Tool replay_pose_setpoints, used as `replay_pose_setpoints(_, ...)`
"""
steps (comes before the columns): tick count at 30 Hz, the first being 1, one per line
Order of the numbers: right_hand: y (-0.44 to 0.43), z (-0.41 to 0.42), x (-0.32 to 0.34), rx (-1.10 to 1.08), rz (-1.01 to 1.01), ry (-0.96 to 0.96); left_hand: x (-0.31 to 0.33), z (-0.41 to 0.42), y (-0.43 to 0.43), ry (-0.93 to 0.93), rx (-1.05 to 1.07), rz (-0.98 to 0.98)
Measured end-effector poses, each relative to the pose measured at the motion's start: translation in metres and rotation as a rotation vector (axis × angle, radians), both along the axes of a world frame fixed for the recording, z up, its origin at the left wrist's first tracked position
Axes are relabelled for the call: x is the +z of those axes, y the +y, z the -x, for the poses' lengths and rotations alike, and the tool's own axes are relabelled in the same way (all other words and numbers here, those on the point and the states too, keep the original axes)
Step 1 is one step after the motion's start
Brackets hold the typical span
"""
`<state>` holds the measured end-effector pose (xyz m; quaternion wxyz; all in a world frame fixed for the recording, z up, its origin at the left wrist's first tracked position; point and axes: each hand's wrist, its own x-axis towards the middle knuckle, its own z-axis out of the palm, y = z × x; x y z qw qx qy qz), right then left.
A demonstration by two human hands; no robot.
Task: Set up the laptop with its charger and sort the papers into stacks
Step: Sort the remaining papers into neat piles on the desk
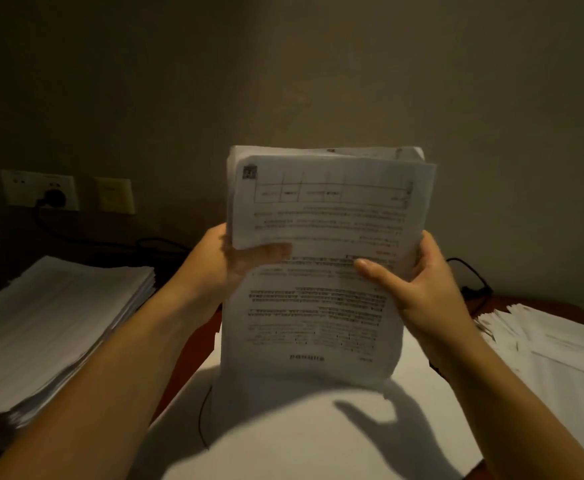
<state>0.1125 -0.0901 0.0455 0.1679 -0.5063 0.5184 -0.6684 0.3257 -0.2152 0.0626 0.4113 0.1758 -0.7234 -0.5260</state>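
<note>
We hold a sheaf point(321, 258) of printed papers upright above the desk point(193, 344), our left hand point(221, 261) clamped on its left edge and our right hand point(418, 285) gripping the right. A tall stack point(51, 327) lies to the left, a looser pile point(553, 341) to the right, white sheets point(283, 427) beneath.

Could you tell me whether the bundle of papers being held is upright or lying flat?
Upright: both hands grip the bundle by its sides, its bottom edge on the sheets below.
</note>
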Motion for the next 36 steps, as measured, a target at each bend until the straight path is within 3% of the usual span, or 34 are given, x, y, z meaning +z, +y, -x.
replay_pose_setpoints(9, -0.012, 0.005, -0.027, 0.066, -0.091, -0.164, -0.012, -0.004, -0.012, -0.002, -0.005, -0.078)
replay_pose_setpoints(12, -0.015, 0.002, -0.037, 0.109, -0.222, -0.130, -0.019, -0.003, -0.012, -0.098, -0.053, -0.081)
replay_pose_setpoints(17, -0.016, 0.002, -0.030, 0.069, -0.041, -0.111, -0.010, 0.002, -0.011, -0.053, 0.029, -0.003)
replay_pose_setpoints(22, -0.024, 0.007, -0.060, 0.010, -0.293, -0.032, -0.044, 0.011, -0.020, -0.192, 0.100, -0.193)
replay_pose_setpoints(26, -0.019, 0.006, -0.055, -0.003, -0.256, 0.068, -0.058, 0.022, -0.024, -0.164, 0.168, -0.214)
replay_pose_setpoints(33, -0.007, -0.004, -0.034, 0.020, -0.188, 0.139, -0.052, 0.023, -0.023, -0.090, 0.568, 0.089)
replay_pose_setpoints(36, 0.001, -0.010, -0.028, 0.043, -0.235, 0.239, -0.052, 0.015, -0.021, -0.354, 0.812, 0.654)
